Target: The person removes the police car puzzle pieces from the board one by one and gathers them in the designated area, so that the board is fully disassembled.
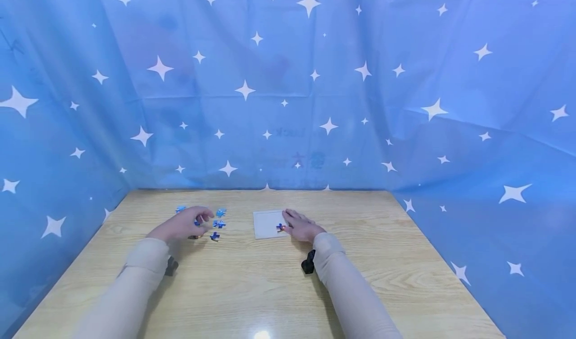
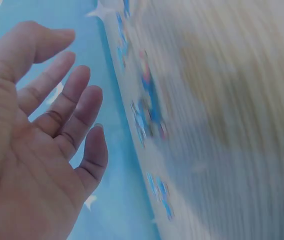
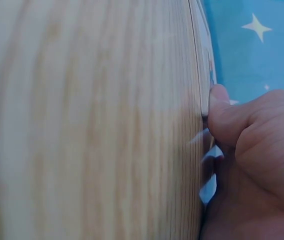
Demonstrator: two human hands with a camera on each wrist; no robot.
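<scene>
On the left of the table, my left hand [image 1: 182, 225] hovers over several blue jigsaw puzzle pieces [image 1: 219, 224]. Its fingers are loosely bent and nothing lies between them; the left wrist view shows the palm [image 2: 37, 165] bare and the blurred pieces [image 2: 147, 95] beyond the fingertips. Right of centre lies a flat white square puzzle board [image 1: 265, 225]. My right hand [image 1: 302, 226] holds the board by its right side, thumb over the surface and fingers at the far corner. One blue puzzle piece [image 1: 280, 227] sits on the board beside that thumb. Under the right hand, the fingers are partly hidden.
The pieces lie in loose rows, some partly covered by the left hand. A wooden table [image 1: 243, 289] carries everything. Blue star-patterned cloth [image 1: 279, 114] hangs behind it and along both sides. Black wrist-worn devices [image 1: 308, 263] sit under the sleeves.
</scene>
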